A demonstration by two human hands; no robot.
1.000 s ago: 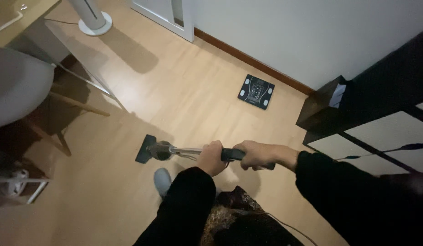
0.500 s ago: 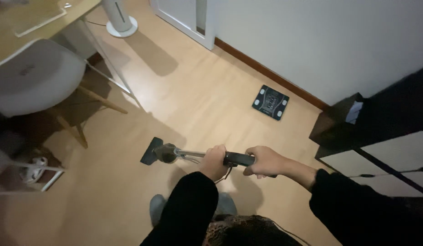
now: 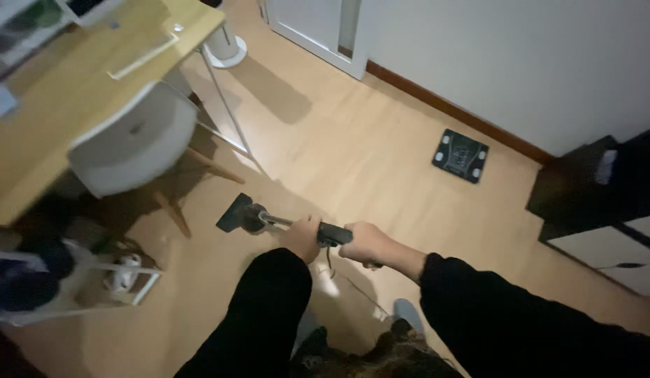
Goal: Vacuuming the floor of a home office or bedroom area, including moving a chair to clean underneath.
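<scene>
Both my hands are closed on the vacuum [image 3: 269, 220]: left hand [image 3: 302, 236] nearer its head, right hand [image 3: 364, 243] behind. Its long axis runs toward ten o'clock, head on the floor [image 3: 353, 154] near the chair [image 3: 132, 143].

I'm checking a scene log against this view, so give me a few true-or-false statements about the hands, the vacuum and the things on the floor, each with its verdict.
1. Both hands grip the vacuum wand. True: the left hand holds the metal tube and the right hand holds the dark handle of the vacuum.
2. The vacuum's floor nozzle rests on a carpet. False: it sits on the light wooden floor.
3. A dark bathroom scale lies on the floor near the wall. True.
4. The white chair stands beside the scale. False: it is tucked at the wooden desk, far to the left of the scale.
5. The person wears short sleeves. False: dark long sleeves reach both wrists.
</scene>
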